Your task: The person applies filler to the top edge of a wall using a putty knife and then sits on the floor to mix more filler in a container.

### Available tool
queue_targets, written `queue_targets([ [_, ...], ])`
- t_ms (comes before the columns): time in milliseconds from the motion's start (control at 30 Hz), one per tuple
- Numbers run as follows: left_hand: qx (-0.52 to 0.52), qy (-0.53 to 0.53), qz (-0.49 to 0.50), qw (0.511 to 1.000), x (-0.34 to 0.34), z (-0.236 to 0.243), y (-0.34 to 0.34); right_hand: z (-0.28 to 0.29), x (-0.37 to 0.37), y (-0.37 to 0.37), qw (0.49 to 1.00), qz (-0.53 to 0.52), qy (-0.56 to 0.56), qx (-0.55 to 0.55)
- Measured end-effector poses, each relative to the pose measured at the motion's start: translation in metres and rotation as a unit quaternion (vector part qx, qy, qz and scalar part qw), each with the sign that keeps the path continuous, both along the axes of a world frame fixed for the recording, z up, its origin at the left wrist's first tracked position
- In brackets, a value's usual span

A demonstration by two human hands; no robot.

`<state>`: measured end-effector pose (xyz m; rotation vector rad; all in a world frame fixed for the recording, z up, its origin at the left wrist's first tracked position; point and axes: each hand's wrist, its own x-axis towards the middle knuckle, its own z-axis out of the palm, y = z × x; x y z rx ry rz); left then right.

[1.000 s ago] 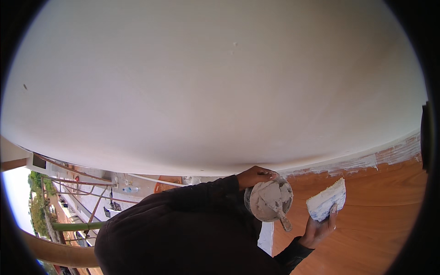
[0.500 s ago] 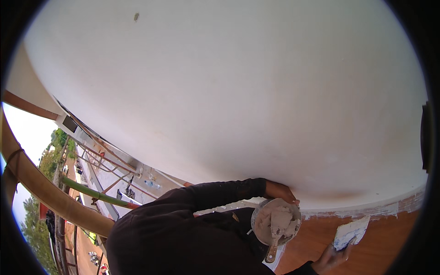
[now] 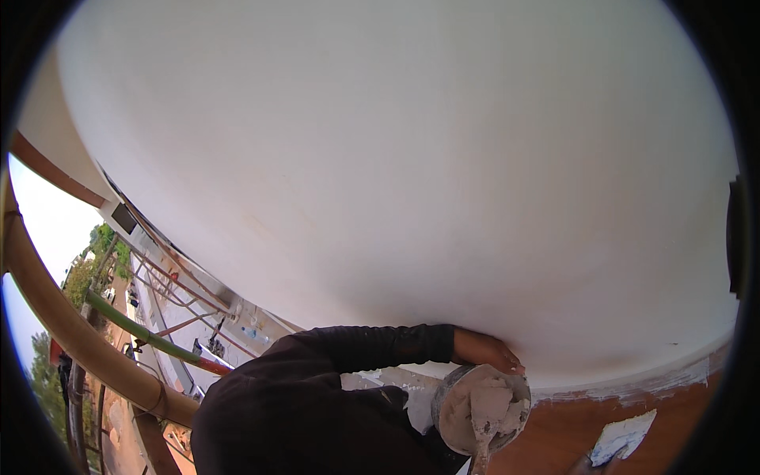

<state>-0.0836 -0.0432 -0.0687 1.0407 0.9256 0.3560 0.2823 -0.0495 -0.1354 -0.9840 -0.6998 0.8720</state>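
My left hand grips the rim of a round bucket, its arm in a dark sleeve bent across the picture. Pale putty fills much of the bucket. A putty knife, coated in the same stuff, stands in it with its handle toward me. At the lower right, my right hand is closed on a flat, putty-smeared scraper. Most of that hand is cut off by the lower edge. The scraper is over a brown-orange surface, below a streaky white band along the wall's edge.
A large smooth white wall curves over most of the view. Thick bamboo poles and a green pole stand at the left. Beyond them are reddish metal frames, trees and bare ground far below.
Bucket, left hand and scraper now sit lower in the picture, and the scraper slightly farther right. The right hand has mostly slipped past the lower edge. Both hands keep their hold.
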Motion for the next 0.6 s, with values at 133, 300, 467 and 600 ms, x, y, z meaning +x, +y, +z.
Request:
queue_targets([
  [133,0.013,-0.007,0.059,0.998,0.002,-0.036,-0.011,-0.021,0.000,0.007,0.998,-0.049,0.034,-0.014],
  [300,0.006,-0.074,0.032,0.997,-0.003,-0.106,-0.014,-0.060,-0.016,-0.003,0.950,-0.116,-0.273,0.102],
  [467,0.007,-0.092,0.064,0.994,-0.027,-0.231,-0.050,-0.110,-0.092,-0.048,0.877,-0.181,-0.433,0.100],
  [600,-0.024,-0.084,0.107,0.990,-0.068,-0.258,-0.103,-0.159,-0.106,-0.087,0.882,-0.164,-0.422,0.131],
])
